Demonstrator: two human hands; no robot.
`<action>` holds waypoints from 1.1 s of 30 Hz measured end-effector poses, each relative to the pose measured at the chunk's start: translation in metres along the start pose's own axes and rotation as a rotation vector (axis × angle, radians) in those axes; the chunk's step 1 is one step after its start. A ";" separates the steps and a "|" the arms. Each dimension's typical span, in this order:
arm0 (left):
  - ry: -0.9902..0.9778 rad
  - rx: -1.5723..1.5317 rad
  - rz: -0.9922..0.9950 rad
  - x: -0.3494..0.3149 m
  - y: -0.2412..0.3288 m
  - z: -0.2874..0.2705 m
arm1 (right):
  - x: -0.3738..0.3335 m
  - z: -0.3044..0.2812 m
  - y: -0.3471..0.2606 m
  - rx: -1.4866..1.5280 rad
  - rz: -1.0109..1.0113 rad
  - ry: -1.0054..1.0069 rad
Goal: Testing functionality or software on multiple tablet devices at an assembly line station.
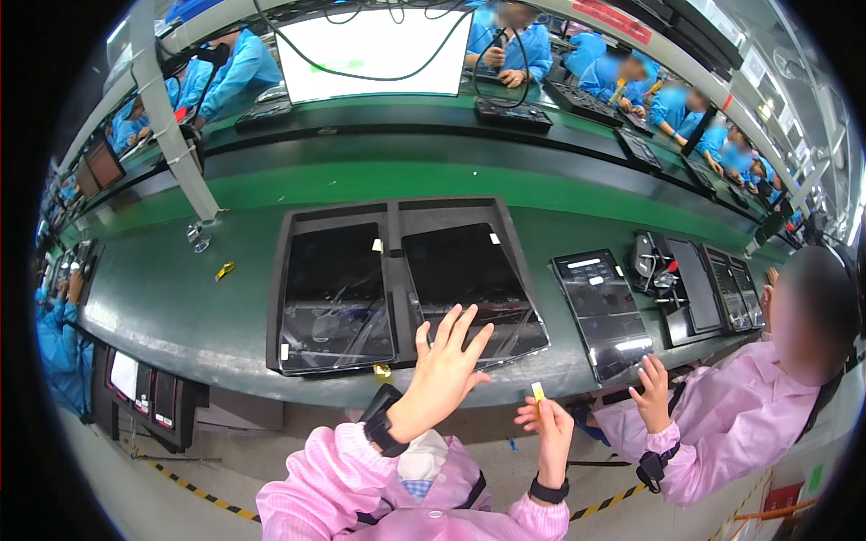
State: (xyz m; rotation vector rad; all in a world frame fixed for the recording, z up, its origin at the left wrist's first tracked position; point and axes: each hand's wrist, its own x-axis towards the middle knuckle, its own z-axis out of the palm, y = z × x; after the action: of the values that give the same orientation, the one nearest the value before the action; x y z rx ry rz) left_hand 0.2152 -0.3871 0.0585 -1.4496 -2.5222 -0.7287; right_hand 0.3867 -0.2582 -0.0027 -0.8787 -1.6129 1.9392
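A black foam tray on the green bench in front of me has two compartments, each with a black glossy tablet-like panel. The left panel lies in its compartment. The right panel sits askew, its near edge past the tray's corner. My left hand, open with fingers spread, is over the near part of the right panel; whether the fingertips press on it I cannot tell. Off the bench's front edge, my right hand is closed in a pinch on a small yellow-and-white strip.
At right, a co-worker in pink holds a hand near another panel. Beyond it stands a black fixture. A yellow scrap lies at left, near a metal post. A bright screen rises behind the bench.
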 end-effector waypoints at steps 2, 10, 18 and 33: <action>0.003 -0.076 0.024 -0.013 -0.010 -0.019 | -0.014 0.009 -0.002 0.031 0.023 -0.064; -0.155 0.038 -0.151 -0.077 -0.081 -0.085 | -0.014 0.098 0.010 0.007 0.052 -0.515; -0.162 0.058 -0.143 -0.089 -0.092 -0.074 | -0.003 0.171 0.007 -0.064 0.030 -0.489; -0.042 0.113 -0.105 -0.095 -0.096 -0.066 | -0.038 0.180 0.026 -0.013 -0.003 -0.361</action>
State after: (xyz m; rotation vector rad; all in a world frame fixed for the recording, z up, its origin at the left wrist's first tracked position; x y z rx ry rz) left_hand 0.1760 -0.5319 0.0496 -1.3182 -2.6408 -0.5664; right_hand 0.2830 -0.4125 -0.0020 -0.5505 -1.8222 2.1820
